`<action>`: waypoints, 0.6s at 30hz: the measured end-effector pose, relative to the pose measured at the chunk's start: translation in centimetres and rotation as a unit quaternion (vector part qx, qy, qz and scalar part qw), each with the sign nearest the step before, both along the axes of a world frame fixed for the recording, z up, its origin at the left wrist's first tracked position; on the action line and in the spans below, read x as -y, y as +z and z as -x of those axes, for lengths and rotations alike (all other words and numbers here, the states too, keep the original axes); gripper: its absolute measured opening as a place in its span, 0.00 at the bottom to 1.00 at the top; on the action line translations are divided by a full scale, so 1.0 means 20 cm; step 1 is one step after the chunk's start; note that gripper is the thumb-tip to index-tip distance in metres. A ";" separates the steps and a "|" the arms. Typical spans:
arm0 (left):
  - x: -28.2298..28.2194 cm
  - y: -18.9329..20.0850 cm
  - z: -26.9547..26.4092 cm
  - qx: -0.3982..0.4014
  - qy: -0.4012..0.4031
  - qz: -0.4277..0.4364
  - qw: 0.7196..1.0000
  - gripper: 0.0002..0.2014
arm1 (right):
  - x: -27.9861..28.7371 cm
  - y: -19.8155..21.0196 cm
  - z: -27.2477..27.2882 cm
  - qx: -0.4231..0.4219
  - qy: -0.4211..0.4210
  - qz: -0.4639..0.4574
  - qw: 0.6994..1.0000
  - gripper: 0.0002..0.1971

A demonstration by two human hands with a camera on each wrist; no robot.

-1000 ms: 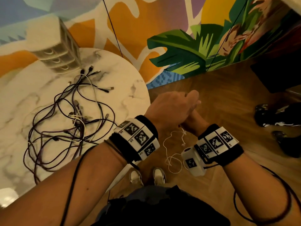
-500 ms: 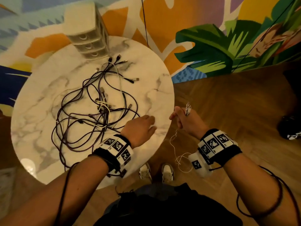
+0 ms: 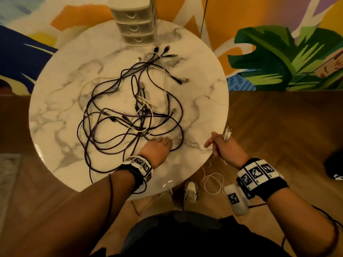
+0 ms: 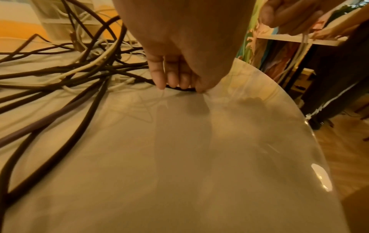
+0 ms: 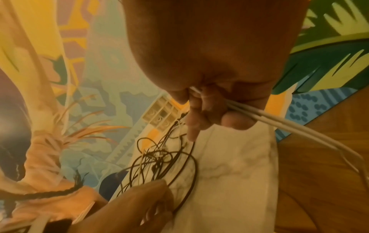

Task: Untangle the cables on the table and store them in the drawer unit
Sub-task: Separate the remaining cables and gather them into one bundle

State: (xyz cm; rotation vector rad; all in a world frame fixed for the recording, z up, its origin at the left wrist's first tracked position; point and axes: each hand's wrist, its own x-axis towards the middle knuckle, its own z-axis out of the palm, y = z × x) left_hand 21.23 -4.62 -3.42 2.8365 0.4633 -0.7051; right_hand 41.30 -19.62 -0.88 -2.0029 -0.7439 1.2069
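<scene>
A tangle of dark and white cables (image 3: 130,115) lies in the middle of the round marble table (image 3: 55,101). The white drawer unit (image 3: 133,21) stands at the table's far edge, its drawers closed. My left hand (image 3: 166,142) reaches into the near right side of the tangle. Its fingertips (image 4: 159,82) and thumb close on one dark cable (image 4: 179,89) against the tabletop. My right hand (image 3: 220,145) hovers just off the table's right edge and grips a thin white cable (image 3: 213,180). The cable's ends stick up from the fist and its loops hang below the wrist.
A painted mural wall rises behind the table. Wooden floor surrounds it. My own shoes (image 3: 191,190) show under the table's near edge, and another dark shoe (image 3: 334,167) sits on the floor at the far right.
My left hand left the right hand and went left onto the tangle on the table. The right hand kept the white cable and drew near the table's edge. The view swung onto the table.
</scene>
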 end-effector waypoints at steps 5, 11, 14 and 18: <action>0.11 -0.02 -0.06 0.020 0.044 0.056 0.997 0.14 | -0.10 -0.14 0.16 -0.009 0.022 0.042 0.999 0.27; 0.18 0.06 -0.09 0.047 0.047 0.062 0.996 0.20 | -0.24 -0.12 0.27 -0.095 0.026 0.081 0.992 0.26; 0.20 0.12 -0.07 0.120 0.088 0.076 0.986 0.18 | -0.27 -0.08 0.26 -0.135 -0.019 0.052 0.989 0.19; 0.14 0.11 0.08 0.128 0.158 0.121 0.971 0.14 | -0.28 0.01 0.12 -0.217 -0.113 0.031 0.969 0.20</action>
